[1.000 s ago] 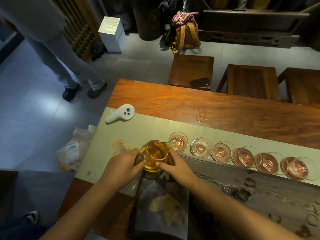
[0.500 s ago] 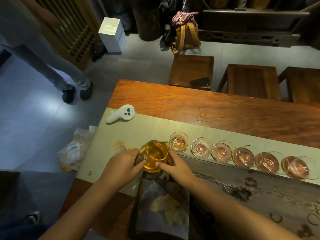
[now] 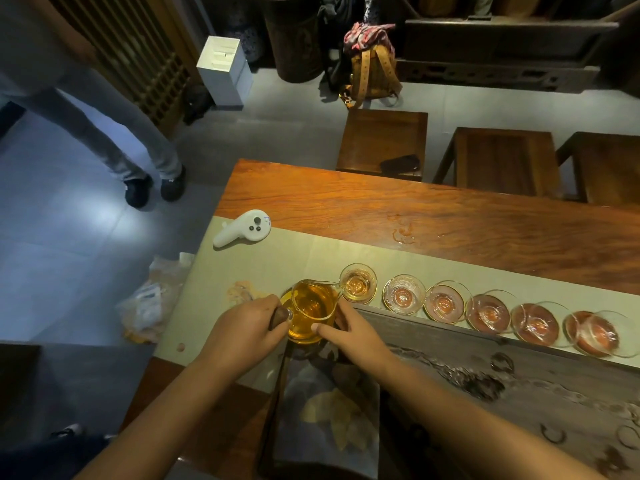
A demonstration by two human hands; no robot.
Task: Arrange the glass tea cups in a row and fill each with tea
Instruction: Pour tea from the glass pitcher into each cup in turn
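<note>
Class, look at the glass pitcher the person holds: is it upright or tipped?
Tipped. The pitcher leans toward the first cup, its spout over that cup's rim, the amber tea slanting toward the spout.

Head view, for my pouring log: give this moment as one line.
left hand grips glass pitcher of amber tea | right hand steadies it | spout at leftmost clear glass cup
</note>
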